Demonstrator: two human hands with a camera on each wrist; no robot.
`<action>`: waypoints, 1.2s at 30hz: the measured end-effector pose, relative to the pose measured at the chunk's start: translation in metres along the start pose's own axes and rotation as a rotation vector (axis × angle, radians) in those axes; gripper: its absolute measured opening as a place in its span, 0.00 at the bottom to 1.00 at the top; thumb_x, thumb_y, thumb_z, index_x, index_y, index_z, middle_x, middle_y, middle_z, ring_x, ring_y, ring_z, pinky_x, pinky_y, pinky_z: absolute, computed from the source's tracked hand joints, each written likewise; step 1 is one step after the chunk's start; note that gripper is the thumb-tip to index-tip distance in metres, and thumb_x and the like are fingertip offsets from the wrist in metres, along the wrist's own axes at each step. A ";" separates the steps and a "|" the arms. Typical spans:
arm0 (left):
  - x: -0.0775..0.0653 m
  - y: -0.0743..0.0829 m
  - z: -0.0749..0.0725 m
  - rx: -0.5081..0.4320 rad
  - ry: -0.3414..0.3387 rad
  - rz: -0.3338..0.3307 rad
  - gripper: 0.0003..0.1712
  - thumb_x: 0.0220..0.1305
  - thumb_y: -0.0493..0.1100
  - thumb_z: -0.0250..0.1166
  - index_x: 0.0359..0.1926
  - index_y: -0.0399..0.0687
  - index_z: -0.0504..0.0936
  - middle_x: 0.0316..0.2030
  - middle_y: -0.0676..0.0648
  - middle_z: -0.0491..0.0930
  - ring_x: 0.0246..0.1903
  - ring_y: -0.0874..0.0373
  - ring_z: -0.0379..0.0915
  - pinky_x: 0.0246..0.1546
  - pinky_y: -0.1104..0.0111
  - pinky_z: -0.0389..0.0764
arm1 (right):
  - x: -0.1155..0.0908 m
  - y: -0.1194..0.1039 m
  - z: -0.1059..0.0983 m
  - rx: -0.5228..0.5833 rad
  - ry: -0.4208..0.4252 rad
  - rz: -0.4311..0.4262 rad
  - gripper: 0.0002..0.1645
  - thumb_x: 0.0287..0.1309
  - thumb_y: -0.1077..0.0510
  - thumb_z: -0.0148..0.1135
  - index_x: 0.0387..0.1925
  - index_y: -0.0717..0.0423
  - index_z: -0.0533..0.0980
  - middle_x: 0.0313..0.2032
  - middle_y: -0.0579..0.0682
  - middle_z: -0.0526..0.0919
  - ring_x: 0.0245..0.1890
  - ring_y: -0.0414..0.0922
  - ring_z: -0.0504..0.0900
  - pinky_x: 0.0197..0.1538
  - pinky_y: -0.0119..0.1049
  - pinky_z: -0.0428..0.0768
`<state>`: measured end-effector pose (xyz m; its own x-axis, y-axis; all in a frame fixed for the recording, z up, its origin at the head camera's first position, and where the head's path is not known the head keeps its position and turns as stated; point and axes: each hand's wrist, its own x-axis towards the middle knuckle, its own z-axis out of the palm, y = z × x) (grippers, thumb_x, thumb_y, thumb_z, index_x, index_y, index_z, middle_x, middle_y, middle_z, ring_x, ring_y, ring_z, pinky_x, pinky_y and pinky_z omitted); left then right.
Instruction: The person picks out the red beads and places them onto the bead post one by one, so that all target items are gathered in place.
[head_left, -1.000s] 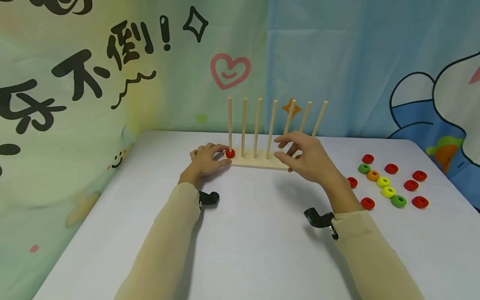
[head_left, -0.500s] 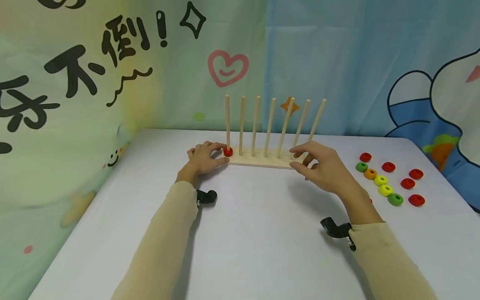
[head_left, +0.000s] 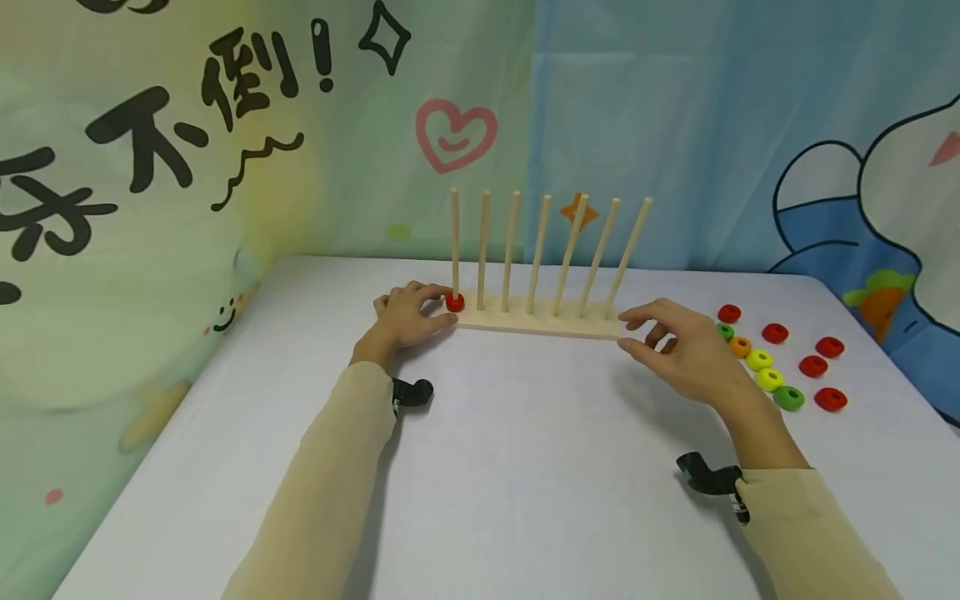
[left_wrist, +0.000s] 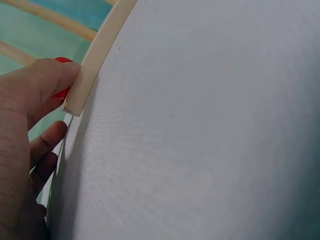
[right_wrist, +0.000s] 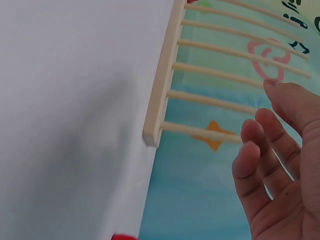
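Note:
A wooden peg board (head_left: pixel 540 323) with a row of several upright pegs stands near the back of the table. On its leftmost peg sits a red bead (head_left: pixel 455 302), low against the base. My left hand (head_left: pixel 407 317) pinches the left end of the board beside that bead, the thumb on the front edge; the left wrist view shows the thumb (left_wrist: pixel 62 75) partly covering the bead. My right hand (head_left: pixel 686 350) hovers just off the board's right end, fingers loosely bent with nothing between them. In the right wrist view, the fingers (right_wrist: pixel 247 165) stand apart from the pegs.
Several loose beads lie at the right of the table: red beads (head_left: pixel 831 400), yellow beads (head_left: pixel 768 380), an orange bead (head_left: pixel 740 347) and green beads (head_left: pixel 789 398). My right hand partly hides this group. A printed curtain (head_left: pixel 637 108) hangs behind the white table (head_left: pixel 525 467).
My right hand has moved right along the peg board, from near its middle pegs to past its right end. The left hand has stayed at the left end.

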<state>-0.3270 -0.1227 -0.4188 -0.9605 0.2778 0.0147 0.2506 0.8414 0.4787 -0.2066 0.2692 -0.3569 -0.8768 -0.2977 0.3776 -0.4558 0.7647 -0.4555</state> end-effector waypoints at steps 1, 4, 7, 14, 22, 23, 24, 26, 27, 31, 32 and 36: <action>0.000 0.000 0.000 0.000 0.002 0.001 0.33 0.61 0.64 0.59 0.67 0.66 0.71 0.63 0.48 0.68 0.60 0.43 0.60 0.62 0.42 0.43 | -0.001 0.001 -0.001 -0.010 -0.004 0.012 0.19 0.57 0.57 0.71 0.51 0.46 0.80 0.44 0.43 0.81 0.33 0.41 0.78 0.33 0.31 0.78; 0.000 0.000 0.000 -0.011 0.004 0.004 0.33 0.61 0.64 0.59 0.67 0.66 0.71 0.63 0.48 0.69 0.61 0.43 0.60 0.62 0.42 0.43 | -0.007 0.006 -0.003 -0.032 -0.006 0.030 0.20 0.56 0.56 0.72 0.51 0.46 0.80 0.43 0.43 0.81 0.34 0.41 0.77 0.35 0.32 0.78; 0.000 0.000 0.001 -0.019 0.002 0.004 0.33 0.61 0.64 0.59 0.67 0.66 0.72 0.63 0.48 0.69 0.62 0.43 0.59 0.62 0.42 0.43 | -0.014 0.013 -0.006 -0.049 -0.003 0.020 0.20 0.56 0.56 0.72 0.51 0.47 0.80 0.43 0.44 0.82 0.35 0.42 0.78 0.37 0.31 0.78; 0.001 0.001 0.001 -0.012 -0.002 0.014 0.33 0.61 0.65 0.59 0.67 0.67 0.72 0.62 0.49 0.70 0.61 0.43 0.60 0.62 0.42 0.43 | -0.028 0.027 -0.016 -0.095 -0.010 -0.009 0.20 0.54 0.57 0.73 0.50 0.48 0.80 0.42 0.43 0.81 0.34 0.41 0.79 0.37 0.28 0.79; 0.002 -0.002 0.001 -0.012 -0.003 0.001 0.33 0.61 0.64 0.59 0.67 0.68 0.71 0.62 0.49 0.70 0.61 0.45 0.59 0.62 0.43 0.42 | -0.035 0.036 -0.027 -0.111 -0.059 0.041 0.22 0.53 0.57 0.74 0.50 0.49 0.80 0.41 0.47 0.82 0.36 0.46 0.80 0.36 0.33 0.80; 0.002 -0.002 0.000 -0.008 -0.004 0.000 0.33 0.61 0.65 0.59 0.67 0.68 0.71 0.62 0.49 0.69 0.61 0.45 0.59 0.63 0.43 0.42 | -0.036 0.037 -0.028 -0.113 -0.069 0.055 0.22 0.52 0.57 0.74 0.51 0.49 0.80 0.41 0.48 0.82 0.37 0.46 0.80 0.36 0.33 0.80; 0.002 -0.003 0.000 -0.006 -0.004 -0.001 0.33 0.61 0.65 0.59 0.67 0.68 0.71 0.62 0.49 0.69 0.61 0.45 0.60 0.63 0.43 0.42 | -0.037 0.038 -0.029 -0.120 -0.082 0.063 0.23 0.52 0.56 0.74 0.51 0.49 0.80 0.42 0.49 0.82 0.37 0.47 0.80 0.36 0.32 0.80; 0.000 -0.003 0.000 -0.008 -0.001 -0.002 0.33 0.61 0.65 0.58 0.67 0.68 0.71 0.62 0.49 0.69 0.60 0.45 0.60 0.63 0.43 0.42 | -0.038 0.042 -0.031 -0.130 -0.105 0.065 0.24 0.52 0.55 0.75 0.52 0.50 0.79 0.43 0.50 0.82 0.38 0.49 0.80 0.35 0.32 0.80; -0.001 -0.004 0.000 -0.011 0.001 -0.002 0.33 0.61 0.65 0.58 0.67 0.68 0.71 0.62 0.49 0.69 0.60 0.45 0.60 0.63 0.43 0.42 | -0.039 0.044 -0.032 -0.135 -0.111 0.064 0.24 0.52 0.55 0.75 0.52 0.50 0.79 0.43 0.51 0.82 0.39 0.49 0.80 0.35 0.32 0.80; -0.002 -0.003 -0.001 -0.021 0.011 0.004 0.32 0.61 0.65 0.59 0.67 0.67 0.72 0.62 0.49 0.70 0.60 0.45 0.60 0.62 0.43 0.42 | -0.045 0.050 -0.038 -0.127 -0.138 0.061 0.25 0.52 0.55 0.75 0.52 0.53 0.79 0.45 0.52 0.82 0.41 0.52 0.80 0.35 0.32 0.80; -0.002 -0.003 -0.001 -0.022 0.011 0.004 0.32 0.61 0.65 0.59 0.67 0.67 0.72 0.62 0.50 0.70 0.60 0.45 0.60 0.62 0.43 0.42 | -0.047 0.051 -0.039 -0.129 -0.139 0.062 0.25 0.52 0.55 0.75 0.52 0.52 0.79 0.45 0.52 0.81 0.41 0.52 0.80 0.36 0.32 0.81; 0.000 -0.003 -0.001 -0.031 0.000 0.006 0.33 0.61 0.65 0.59 0.67 0.68 0.72 0.63 0.50 0.70 0.62 0.44 0.60 0.62 0.43 0.42 | -0.054 0.055 -0.045 -0.130 -0.143 0.108 0.27 0.52 0.53 0.75 0.54 0.53 0.78 0.47 0.54 0.81 0.43 0.53 0.79 0.35 0.28 0.79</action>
<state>-0.3279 -0.1258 -0.4198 -0.9591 0.2824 0.0180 0.2524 0.8250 0.5057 -0.1774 0.3533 -0.3662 -0.9366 -0.2810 0.2094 -0.3425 0.8610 -0.3760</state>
